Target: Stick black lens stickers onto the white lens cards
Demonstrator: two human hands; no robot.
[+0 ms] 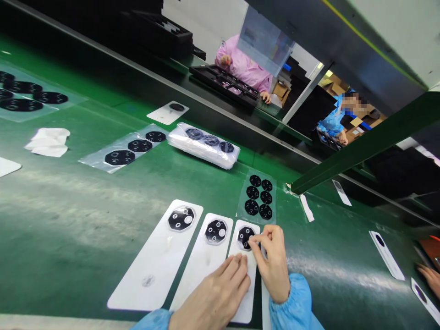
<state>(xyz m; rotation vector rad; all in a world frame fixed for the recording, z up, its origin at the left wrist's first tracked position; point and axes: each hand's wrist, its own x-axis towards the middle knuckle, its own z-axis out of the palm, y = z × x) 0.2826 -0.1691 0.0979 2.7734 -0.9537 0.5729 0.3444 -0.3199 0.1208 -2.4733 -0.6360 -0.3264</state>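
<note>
Three white phone back covers lie side by side on the green belt, each with a black octagonal camera piece near its top. My left hand point(216, 293) rests flat, fingers stretched, on the lower part of the third cover point(244, 275). My right hand point(273, 261) is pinched at the black camera piece point(244, 237) of that cover; what the fingertips hold is too small to name. The first cover point(156, 259) and the second cover point(206, 261) lie untouched to the left. A clear sheet of several black octagonal pieces point(258, 197) sits just beyond my right hand.
A clear strip with three black pieces point(130, 146), a stack of bagged sheets point(203, 144), white wipes point(48, 141) and another cover point(168, 112) lie farther off. More covers point(387, 254) lie at right near another person's hand point(429, 277). Workers in pink and blue sit across the line.
</note>
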